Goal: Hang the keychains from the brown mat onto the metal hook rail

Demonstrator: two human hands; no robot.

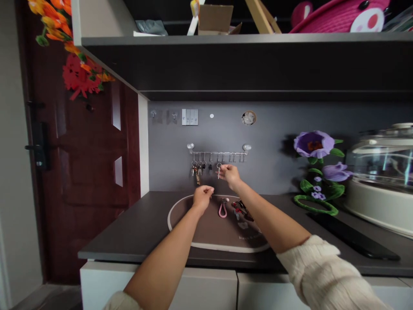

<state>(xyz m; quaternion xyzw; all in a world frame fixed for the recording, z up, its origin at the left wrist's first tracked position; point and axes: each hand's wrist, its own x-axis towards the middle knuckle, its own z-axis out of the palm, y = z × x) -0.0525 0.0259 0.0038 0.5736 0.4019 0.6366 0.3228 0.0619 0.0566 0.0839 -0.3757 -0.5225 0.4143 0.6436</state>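
Note:
My right hand (230,175) is closed in a pinch on a key (218,172) with a ring, just under the hooks of a clear hook rail (222,153) on the wall. Whether the ring sits on a hook, I cannot tell. Lower and to the left, my left hand (202,199) has its fingertips pressed together above the mat; anything between them is too small to make out. Several bunches of keys (199,167) hang from the rail's left hooks. On the brown mat (209,237) lie a pink strap loop (222,210) and a dark, jumbled pile of keys and trinkets (240,210).
A dark shelf (245,64) overhangs the counter (129,228). Purple fabric flowers (314,144), a black flat object (358,239) and a white appliance with a clear lid (380,189) stand at right. At left is a dark red door (93,172).

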